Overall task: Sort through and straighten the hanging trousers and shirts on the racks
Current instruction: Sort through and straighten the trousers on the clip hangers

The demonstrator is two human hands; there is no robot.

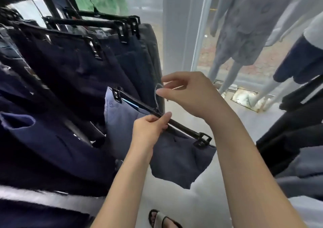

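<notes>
Holding a clip hanger (pixel 183 129) in the air in front of the hanging row, tilted down to the right. Pinching its black bar near the middle with the left grip (pixel 150 128), thumb and fingers curled round it. Pinching the metal hook (pixel 156 98) with the right grip (pixel 188 95), thumb tip and forefinger narrowed on the top curve. Clipped beneath at both ends, blue-grey trousers (pixel 174 158), hanging slack. Just behind and to the left, dark navy trousers (pixel 73 70) in a row on black clip hangers. Beyond glass at right, pale mannequins (pixel 244 35). Below, a sandalled foot (pixel 162 219) on the grey floor (pixel 174 201).
</notes>
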